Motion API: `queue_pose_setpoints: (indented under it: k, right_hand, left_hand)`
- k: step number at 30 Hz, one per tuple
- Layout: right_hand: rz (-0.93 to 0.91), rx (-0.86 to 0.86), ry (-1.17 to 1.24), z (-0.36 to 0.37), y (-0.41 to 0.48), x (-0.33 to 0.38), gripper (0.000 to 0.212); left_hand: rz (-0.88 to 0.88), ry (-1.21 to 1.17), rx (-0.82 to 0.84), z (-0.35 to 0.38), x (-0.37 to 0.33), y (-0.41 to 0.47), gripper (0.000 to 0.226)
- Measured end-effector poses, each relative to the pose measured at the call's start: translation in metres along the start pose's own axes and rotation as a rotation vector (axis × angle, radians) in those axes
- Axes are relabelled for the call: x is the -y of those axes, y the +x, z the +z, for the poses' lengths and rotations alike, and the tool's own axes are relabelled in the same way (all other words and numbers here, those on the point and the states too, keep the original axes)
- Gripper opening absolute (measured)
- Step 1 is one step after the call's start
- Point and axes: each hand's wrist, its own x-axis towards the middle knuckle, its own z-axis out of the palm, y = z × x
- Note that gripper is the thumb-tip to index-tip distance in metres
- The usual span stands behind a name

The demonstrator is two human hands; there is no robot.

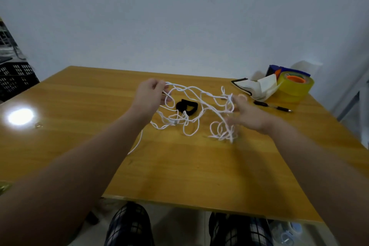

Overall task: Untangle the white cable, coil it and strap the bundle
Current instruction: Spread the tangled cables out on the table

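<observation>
At the tangle's ten o'clock, the white cable (230, 135) is pinched by the curled left hand (152, 94). Its loops are hung over the black strap (180, 106) on the table (179, 166). At three o'clock, strands seem draped across the blurred, spread-open right hand (246, 115).

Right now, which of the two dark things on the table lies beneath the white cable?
The black strap: loops of the white cable cross over it. The pen lies clear of the cable, farther right.

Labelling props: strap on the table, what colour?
Black; the strap shows best in the head view.
</observation>
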Motion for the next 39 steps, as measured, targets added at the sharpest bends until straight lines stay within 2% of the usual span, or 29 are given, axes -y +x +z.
queue_pose_setpoints:
  k: [1, 2, 3, 5, 6, 7, 8, 10, 11, 13, 15, 18, 21, 23, 27, 29, 33, 36, 39]
  right_hand:
    - [0.083, 0.139, 0.070, -0.006, -0.005, 0.002, 0.067]
    - [0.144, 0.184, 0.090, -0.012, -0.009, 0.006, 0.072]
    - [0.182, 0.128, 0.035, -0.016, -0.010, 0.013, 0.069]
    - [0.183, -0.211, -0.296, -0.024, -0.009, 0.032, 0.041]
    - [0.127, -0.420, -0.451, -0.023, -0.008, 0.043, 0.031]
    - [0.023, -0.578, -0.517, -0.020, -0.005, 0.053, 0.028]
    - [-0.105, -0.613, -0.485, -0.014, -0.003, 0.063, 0.030]
    - [-0.273, -0.398, -0.241, -0.002, 0.003, 0.078, 0.039]
    - [-0.281, -0.270, -0.116, 0.004, 0.006, 0.082, 0.042]
    - [-0.281, -0.142, 0.007, 0.014, 0.011, 0.084, 0.031]
    - [-0.317, -0.213, 0.066, 0.017, 0.017, 0.083, 0.018]
    - [-0.298, -0.375, 0.250, 0.015, 0.022, 0.080, 0.020]
    - [-0.269, -0.389, 0.355, 0.009, 0.023, 0.077, 0.022]
    - [-0.266, -0.374, 0.422, 0.004, 0.026, 0.073, 0.028]
    - [-0.290, -0.298, 0.390, -0.001, 0.024, 0.066, 0.013]
    - [-0.311, -0.228, 0.421, -0.001, 0.022, 0.062, 0.015]
    - [-0.340, -0.264, 0.438, -0.001, 0.020, 0.061, 0.010]
    - [-0.343, -0.386, 0.297, 0.005, 0.017, 0.067, 0.009]
    - [-0.306, -0.448, 0.062, 0.010, 0.016, 0.077, 0.008]
  left_hand:
    - [0.002, 0.011, 0.037, 0.000, 0.000, 0.000, 0.020]
    - [0.002, 0.014, 0.073, -0.001, 0.000, 0.000, 0.020]
    - [0.004, 0.013, 0.107, 0.000, 0.000, -0.001, 0.020]
    - [0.011, 0.006, 0.178, 0.002, -0.003, -0.002, 0.019]
    - [0.016, -0.005, 0.214, 0.004, -0.006, -0.004, 0.019]
    - [0.020, -0.022, 0.248, 0.007, -0.010, -0.005, 0.019]
    - [0.020, -0.047, 0.278, 0.010, -0.014, -0.007, 0.018]
    - [0.009, -0.120, 0.337, 0.016, -0.020, -0.009, 0.018]
    - [0.008, -0.158, 0.363, 0.018, -0.021, -0.010, 0.018]
    - [0.023, -0.186, 0.391, 0.020, -0.023, -0.011, 0.020]
    - [0.047, -0.122, 0.388, 0.017, -0.021, -0.010, 0.027]
    - [0.038, -0.021, 0.437, 0.008, -0.013, -0.009, 0.024]
    - [0.047, 0.044, 0.519, 0.001, -0.004, -0.010, 0.009]
    - [0.072, 0.071, 0.470, 0.001, -0.002, -0.007, 0.016]
    - [0.131, -0.014, 0.216, 0.000, -0.008, -0.001, 0.019]
    - [0.129, -0.066, 0.159, -0.001, -0.012, 0.002, 0.019]
    - [0.109, 0.041, 0.220, 0.001, -0.021, -0.002, 0.021]
    - [0.148, 0.152, 0.278, 0.009, -0.035, -0.018, 0.027]
    - [0.158, 0.173, 0.262, 0.017, -0.043, -0.026, 0.041]
